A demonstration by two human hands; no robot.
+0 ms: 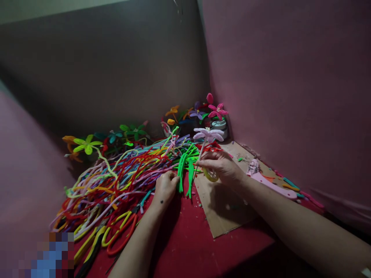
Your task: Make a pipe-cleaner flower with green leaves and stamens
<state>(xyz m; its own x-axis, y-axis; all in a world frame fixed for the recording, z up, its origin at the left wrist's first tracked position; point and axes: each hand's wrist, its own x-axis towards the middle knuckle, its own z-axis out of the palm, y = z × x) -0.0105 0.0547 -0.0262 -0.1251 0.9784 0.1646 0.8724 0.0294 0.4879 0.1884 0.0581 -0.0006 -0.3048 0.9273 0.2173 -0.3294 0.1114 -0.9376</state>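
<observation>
My right hand [222, 166] pinches the stem of a pale pink pipe-cleaner flower [208, 134], which stands upright above the fingers. Just under that hand, partly covered by it, is a yellow-rimmed spool [211, 175], perhaps a roll of tape. My left hand [166, 187] is curled low over the table with its thumb against the fingers; whatever is between them is hidden. Right beside its thumb are bent bright green pipe cleaners [190, 177], their loops hanging toward me. A large heap of mixed-colour pipe cleaners [130, 162] spreads out to the left of that hand.
Red-handled scissors [124, 235] and yellow-and-black pliers [92, 247] lie front left. Cardboard [220, 216] covers part of the red tablecloth [185, 239]. A pink glue gun [272, 187] rests at right. Finished flowers [218, 111] stand along the back, near the pink wall [290, 77].
</observation>
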